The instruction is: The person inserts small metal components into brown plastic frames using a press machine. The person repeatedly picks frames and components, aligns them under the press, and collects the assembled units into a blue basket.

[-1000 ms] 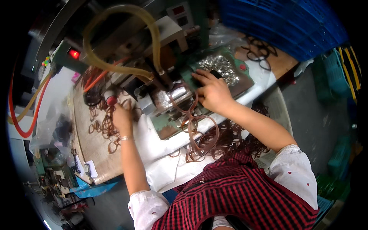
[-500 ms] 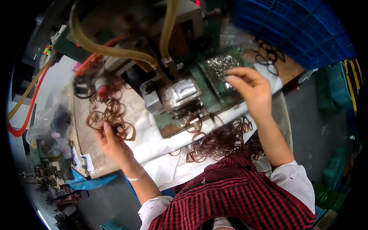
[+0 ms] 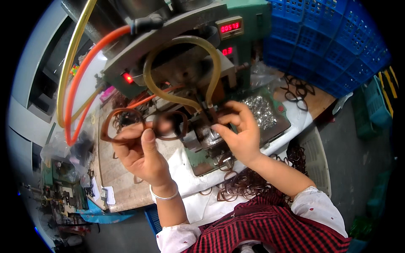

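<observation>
My left hand (image 3: 143, 158) is raised left of the machine, thumb and fingers closed on the bridge area of a brown eyeglass frame (image 3: 184, 124). Both empty rims of the frame spread out above the fingers. My right hand (image 3: 242, 133) is at the shiny metal block (image 3: 207, 137) under the machine's head, thumb and forefinger pinched close together. Whatever lies between those fingertips is too small to make out. Beside that hand, small silvery metal parts (image 3: 261, 111) fill a green tray on the machine's bed.
More brown frames (image 3: 244, 185) lie heaped on white sheeting (image 3: 196, 206) at the near edge. Dark frames (image 3: 297, 90) rest at the back right beside blue crates (image 3: 325, 46). Yellowish hoses (image 3: 147, 71) and an orange hose (image 3: 78, 88) loop above the work area. Red-lit displays (image 3: 230, 28) face me.
My left hand has lifted a brown frame up from the pile at left. My right hand has moved left from the tray of metal parts to the metal block. The view has tilted upward.
</observation>
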Motion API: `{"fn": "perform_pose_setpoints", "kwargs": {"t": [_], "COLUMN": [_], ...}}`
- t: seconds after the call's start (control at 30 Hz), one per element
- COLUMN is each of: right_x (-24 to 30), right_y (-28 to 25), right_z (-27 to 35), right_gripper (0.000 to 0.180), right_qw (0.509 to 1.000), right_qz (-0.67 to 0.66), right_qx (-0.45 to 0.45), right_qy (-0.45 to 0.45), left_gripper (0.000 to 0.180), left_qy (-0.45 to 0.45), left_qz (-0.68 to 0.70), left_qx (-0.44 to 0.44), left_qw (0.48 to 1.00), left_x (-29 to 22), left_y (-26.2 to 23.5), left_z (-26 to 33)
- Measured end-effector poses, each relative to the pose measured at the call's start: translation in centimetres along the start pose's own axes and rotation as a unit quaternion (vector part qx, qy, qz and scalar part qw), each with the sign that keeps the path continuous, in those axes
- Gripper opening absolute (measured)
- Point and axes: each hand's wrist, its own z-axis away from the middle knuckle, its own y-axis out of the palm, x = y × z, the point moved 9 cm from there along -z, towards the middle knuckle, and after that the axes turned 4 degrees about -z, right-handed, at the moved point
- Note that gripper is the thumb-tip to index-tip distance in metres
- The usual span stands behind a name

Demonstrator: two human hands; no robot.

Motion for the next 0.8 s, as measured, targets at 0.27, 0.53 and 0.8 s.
{"fn": "perform_pose_setpoints", "kwargs": {"t": [0.27,0.53,0.8], "right_x": [4.1,-2.0,-2.4], "right_y": [-1.9,-13.1,-11.0], "right_z": [1.0,0.9,-3.5], "right_gripper": [0.053,0.014,0.009], "right_qw": [0.969,0.808,0.814], "right_qz": [0.191,0.579,0.570], "right_qx": [0.152,-0.004,-0.007], "right_qy": [-0.022,-0.114,-0.111], "left_gripper": [0.017,0.024,0.025], "left_qy": [0.102,0.329,0.298], "left_qz": [-0.048,-0.177,-0.175], "left_qx": [0.175,0.298,0.274], "left_qw": [0.978,0.879,0.898], "left_x": [-3.5,-5.0,-4.4], "left_y": [3.1,9.2,8.7], "left_z": [4.3,9.4,9.2]}}
